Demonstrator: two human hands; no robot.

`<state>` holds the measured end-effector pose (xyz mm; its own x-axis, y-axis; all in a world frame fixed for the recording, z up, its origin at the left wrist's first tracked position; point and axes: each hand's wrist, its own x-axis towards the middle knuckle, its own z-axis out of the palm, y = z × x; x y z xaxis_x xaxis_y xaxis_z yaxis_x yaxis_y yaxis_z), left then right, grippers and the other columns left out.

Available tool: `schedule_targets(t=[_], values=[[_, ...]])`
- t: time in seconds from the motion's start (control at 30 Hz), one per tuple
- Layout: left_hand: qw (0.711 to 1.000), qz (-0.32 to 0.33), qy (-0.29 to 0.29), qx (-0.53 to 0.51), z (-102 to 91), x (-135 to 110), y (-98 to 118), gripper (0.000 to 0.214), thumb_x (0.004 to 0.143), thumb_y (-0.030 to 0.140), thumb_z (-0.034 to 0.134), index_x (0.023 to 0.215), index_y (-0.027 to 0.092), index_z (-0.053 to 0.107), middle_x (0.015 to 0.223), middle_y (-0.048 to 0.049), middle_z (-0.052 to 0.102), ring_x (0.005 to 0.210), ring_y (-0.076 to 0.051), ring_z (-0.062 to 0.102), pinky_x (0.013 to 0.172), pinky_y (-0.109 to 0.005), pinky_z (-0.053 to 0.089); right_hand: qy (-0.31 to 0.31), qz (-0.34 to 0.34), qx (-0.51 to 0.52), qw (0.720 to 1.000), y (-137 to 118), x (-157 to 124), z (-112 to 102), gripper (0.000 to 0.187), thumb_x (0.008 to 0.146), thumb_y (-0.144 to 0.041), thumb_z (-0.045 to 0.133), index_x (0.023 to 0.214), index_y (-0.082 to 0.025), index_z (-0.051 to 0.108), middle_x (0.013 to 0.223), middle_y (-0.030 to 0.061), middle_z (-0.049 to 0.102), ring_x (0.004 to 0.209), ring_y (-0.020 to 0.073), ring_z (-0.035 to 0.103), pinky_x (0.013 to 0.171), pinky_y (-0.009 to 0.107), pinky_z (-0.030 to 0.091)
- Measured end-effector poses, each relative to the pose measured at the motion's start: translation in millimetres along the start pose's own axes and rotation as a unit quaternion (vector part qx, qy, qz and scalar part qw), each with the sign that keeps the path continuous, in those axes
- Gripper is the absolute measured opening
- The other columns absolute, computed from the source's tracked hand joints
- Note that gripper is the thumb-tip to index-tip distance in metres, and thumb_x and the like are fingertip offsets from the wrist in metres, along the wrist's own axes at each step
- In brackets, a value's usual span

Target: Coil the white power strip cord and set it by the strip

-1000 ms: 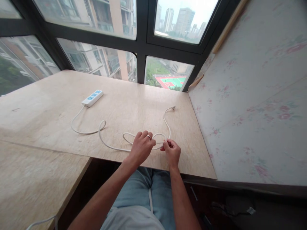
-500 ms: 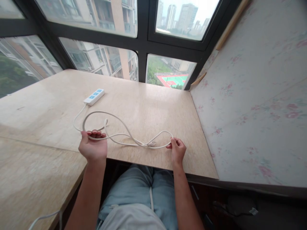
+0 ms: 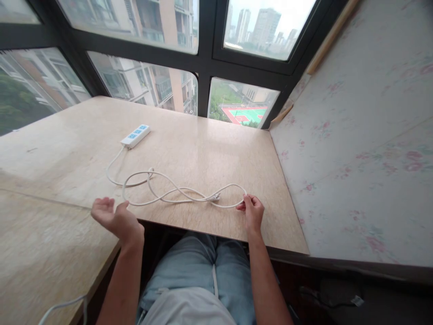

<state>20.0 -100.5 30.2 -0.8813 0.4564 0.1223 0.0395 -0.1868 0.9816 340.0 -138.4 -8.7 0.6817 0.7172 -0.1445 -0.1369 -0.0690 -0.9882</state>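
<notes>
A white power strip [image 3: 135, 136] with blue sockets lies on the beige marble-look table [image 3: 203, 149]. Its white cord [image 3: 162, 192] runs toward me in loose loops, with the plug [image 3: 215, 197] lying near the front edge. My right hand [image 3: 252, 212] pinches the right end of the cord loop, near the table's front edge. My left hand [image 3: 113, 217] is palm up with fingers apart and holds nothing. It hovers over the table's front left, just left of the nearest cord loop.
Dark-framed windows [image 3: 203, 67] rise behind the table. A floral papered wall [image 3: 355, 135] closes the right side. A lower wooden surface [image 3: 43, 253] adjoins on the left, with another white cable [image 3: 61, 309] at its front edge. My legs in jeans [image 3: 196, 271] are under the table.
My left hand carried a cord loop out to the left, then let it go and opened palm up. The cord now lies stretched in loops on the table. My right hand kept its grip.
</notes>
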Motion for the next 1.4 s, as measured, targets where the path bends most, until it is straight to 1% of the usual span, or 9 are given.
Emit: schedule_targets(t=[0.07,0.13,0.23,0.37,0.47,0.73,0.83,1.07,1.4], values=[[0.961,0.257,-0.046,0.088,-5.2,-20,19,0.064,0.066,0.005,0.061,0.127,0.019,0.048,0.136,-0.0113,0.046,0.128,-0.026,0.044,0.102,-0.044,0.039,-0.002,-0.011,-0.019,1.000,1,-1,0,0.022,0.074,-0.037,0.067,0.076,-0.016,0.062,0.050,-0.0053,0.059,0.041,0.0127,0.059,0.045,0.023,0.051],[0.864,0.443,-0.203,0.126,-3.8,-45,35,0.052,0.075,0.009,0.063,0.125,0.018,0.053,0.128,-0.0119,0.055,0.124,-0.028,0.048,0.103,-0.046,0.039,0.000,-0.022,-0.041,0.999,3,-1,0,0.023,0.076,-0.039,0.065,0.078,-0.016,0.062,0.050,-0.0052,0.059,0.041,0.0129,0.059,0.045,0.023,0.050],[0.679,0.502,-0.501,0.186,10.7,-76,39,0.038,0.082,0.013,0.063,0.119,0.020,0.058,0.120,-0.0101,0.062,0.118,-0.025,0.054,0.099,-0.041,0.043,-0.002,-0.027,-0.047,0.999,4,-2,-1,0.024,0.077,-0.040,0.064,0.078,-0.016,0.061,0.051,-0.0053,0.058,0.041,0.0129,0.059,0.044,0.022,0.050],[0.585,0.492,-0.579,0.284,29.3,-82,15,0.021,0.080,0.010,0.065,0.099,0.017,0.066,0.104,-0.0127,0.068,0.106,-0.029,0.057,0.089,-0.043,0.043,-0.025,-0.007,-0.012,1.000,2,-3,-5,0.025,0.075,-0.040,0.067,0.080,-0.016,0.059,0.053,-0.0054,0.059,0.042,0.0131,0.060,0.045,0.024,0.051],[0.607,0.454,-0.598,0.261,29.1,-68,5,0.018,0.083,0.005,0.056,0.082,0.020,0.067,0.082,-0.0080,0.068,0.088,-0.025,0.059,0.082,-0.040,0.041,-0.036,-0.006,-0.002,0.999,3,-2,-6,0.027,0.074,-0.041,0.068,0.080,-0.016,0.058,0.054,-0.0053,0.060,0.043,0.0132,0.060,0.047,0.024,0.053],[0.852,0.158,-0.498,0.020,14.8,-33,42,0.005,0.081,0.024,0.063,0.079,0.020,0.064,0.079,-0.0044,0.064,0.078,-0.019,0.058,0.076,-0.032,0.045,-0.023,-0.022,-0.050,0.998,7,4,-2,0.027,0.077,-0.042,0.063,0.086,-0.017,0.058,0.055,-0.0042,0.061,0.044,0.0148,0.061,0.047,0.026,0.052],[0.899,0.037,-0.415,-0.135,16.9,-16,57,0.013,0.079,0.029,0.069,0.079,0.019,0.062,0.074,-0.0028,0.061,0.073,-0.016,0.056,0.075,-0.029,0.046,-0.017,-0.010,-0.020,1.000,5,5,-1,0.029,0.076,-0.043,0.064,0.087,-0.017,0.056,0.057,-0.0060,0.059,0.043,0.0138,0.060,0.044,0.025,0.052],[0.857,-0.150,-0.291,-0.398,11.6,47,86,0.017,0.077,0.003,0.053,0.083,0.019,0.057,0.065,0.0038,0.047,0.055,-0.009,0.045,0.064,-0.027,0.047,0.026,-0.023,0.076,0.997,10,34,-14,0.034,0.071,-0.045,0.067,0.086,-0.017,0.054,0.077,-0.0036,0.063,0.040,0.0064,0.054,0.041,0.023,0.052],[0.834,-0.267,-0.233,-0.423,0.6,78,110,0.029,0.094,0.009,0.030,0.080,0.018,0.053,0.055,0.0033,0.038,0.041,-0.007,0.037,0.047,-0.021,0.038,-0.007,-0.046,0.248,0.968,0,116,-36,0.028,0.061,-0.006,0.068,0.080,-0.019,0.054,0.082,-0.0035,0.064,0.079,0.0119,0.068,0.075,0.030,0.061]])
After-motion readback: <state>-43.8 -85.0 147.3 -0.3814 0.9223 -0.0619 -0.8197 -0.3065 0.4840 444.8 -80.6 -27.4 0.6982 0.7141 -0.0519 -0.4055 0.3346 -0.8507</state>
